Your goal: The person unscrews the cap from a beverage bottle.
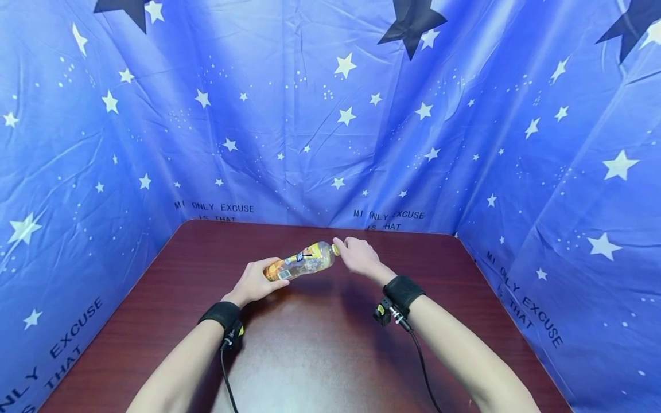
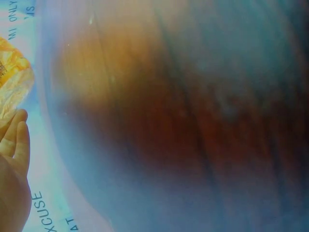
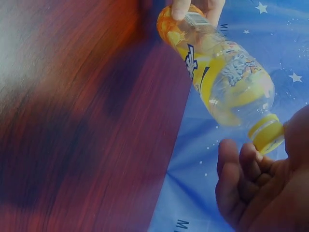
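Observation:
A clear plastic bottle (image 1: 304,261) with a yellow and orange label is held tilted above the table, its neck to the right. My left hand (image 1: 256,279) grips it round the base, thumb on the near side. At the other end my right hand (image 1: 358,255) pinches the yellow cap (image 3: 267,134) between thumb and curled fingers. The cap sits on the bottle's neck in the right wrist view. Only the edge of the left hand (image 2: 14,159) and part of the bottle (image 2: 14,79) show in the left wrist view.
A dark red wooden table (image 1: 310,350) lies beneath both hands. Blue curtains (image 1: 289,126) with white stars and lettering stand around its back and sides. Black wrist straps (image 1: 404,291) carry small cameras, and a cable (image 1: 420,355) trails from each.

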The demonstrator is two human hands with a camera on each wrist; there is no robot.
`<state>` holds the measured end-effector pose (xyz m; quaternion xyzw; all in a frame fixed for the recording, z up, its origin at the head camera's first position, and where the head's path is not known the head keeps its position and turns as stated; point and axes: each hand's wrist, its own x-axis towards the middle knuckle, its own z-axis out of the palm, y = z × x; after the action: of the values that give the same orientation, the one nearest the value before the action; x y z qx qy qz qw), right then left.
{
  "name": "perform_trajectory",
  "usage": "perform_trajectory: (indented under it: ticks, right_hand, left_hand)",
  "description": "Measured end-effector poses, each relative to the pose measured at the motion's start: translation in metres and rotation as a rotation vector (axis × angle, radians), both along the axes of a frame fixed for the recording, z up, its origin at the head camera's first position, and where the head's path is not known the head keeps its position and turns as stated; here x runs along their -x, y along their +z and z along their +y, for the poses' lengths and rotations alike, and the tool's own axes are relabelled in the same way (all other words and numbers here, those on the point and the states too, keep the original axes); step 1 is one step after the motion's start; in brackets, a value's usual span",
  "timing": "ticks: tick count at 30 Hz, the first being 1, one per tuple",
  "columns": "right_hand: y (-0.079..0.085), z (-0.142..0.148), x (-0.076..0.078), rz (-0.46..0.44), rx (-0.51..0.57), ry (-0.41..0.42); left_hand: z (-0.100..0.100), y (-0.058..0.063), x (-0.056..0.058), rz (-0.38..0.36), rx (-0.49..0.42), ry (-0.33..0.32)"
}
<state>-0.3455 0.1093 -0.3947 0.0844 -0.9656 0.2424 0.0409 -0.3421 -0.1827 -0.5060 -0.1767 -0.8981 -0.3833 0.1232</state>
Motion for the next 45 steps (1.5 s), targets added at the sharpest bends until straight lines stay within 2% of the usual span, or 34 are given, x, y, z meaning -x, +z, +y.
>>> perform_trajectory:
  ticks: [6,11,23,30,37,45]
  right_hand:
    - [-0.003,0.006,-0.006,0.012,0.104,0.175]
    - [-0.004,0.01,-0.006,0.033,0.156,0.258]
    - [-0.009,0.012,-0.004,0.123,0.141,0.268]
    - [-0.013,0.013,-0.01,0.196,0.119,0.315]
    - [-0.013,0.011,-0.014,0.272,0.153,0.363]
    - [-0.014,0.013,-0.014,0.281,0.172,0.374]
  left_hand:
    - [0.0,-0.002,-0.003,-0.021,-0.008,-0.001]
    - [0.001,-0.002,-0.003,-0.008,-0.016,0.005]
    - [0.004,-0.006,-0.001,-0.01,-0.016,0.006]
    - [0.004,-0.008,-0.003,-0.021,0.004,0.004]
    - [0.003,-0.007,-0.006,-0.04,0.002,0.006]
    - [0.001,-0.009,-0.004,-0.023,0.002,-0.001]
